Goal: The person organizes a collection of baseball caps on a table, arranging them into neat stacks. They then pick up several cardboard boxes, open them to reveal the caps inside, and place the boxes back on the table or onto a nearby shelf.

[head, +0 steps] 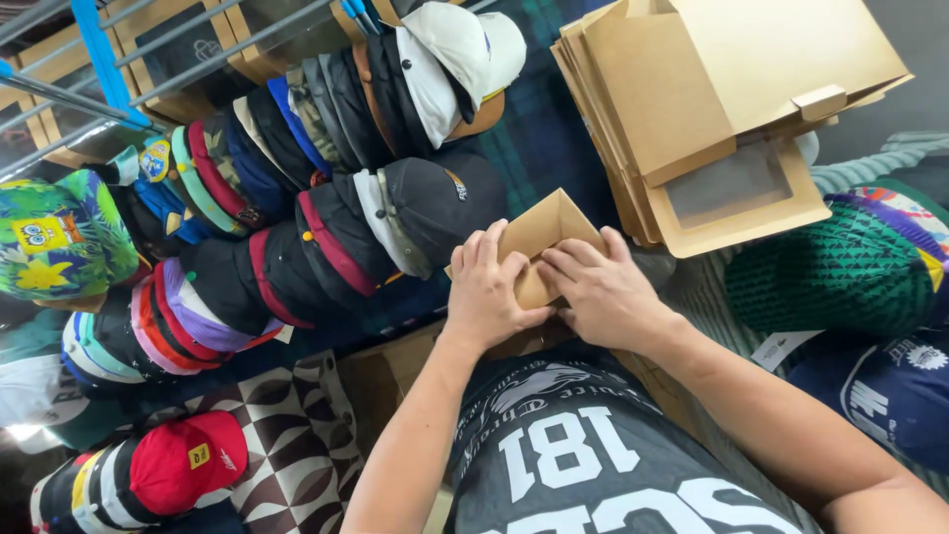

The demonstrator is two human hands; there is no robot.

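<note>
Close to the body, the left hand (486, 287) and right hand (598, 292) meet on a small brown cardboard box (539, 242), fingers curled and pressing its folded flaps. Left of it lie rows of nested caps (326, 227). Farther off, right, leans a stack of flat cardboard boxes (692, 109).

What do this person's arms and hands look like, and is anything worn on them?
Both arms are bare from the forearm down to the fingers: no sleeves, gloves, watch or rings show. The left hand and the right hand have short, plain nails. The only clothing in view is a dark jersey with large white numerals and lettering, which covers the chest below the arms.
</note>
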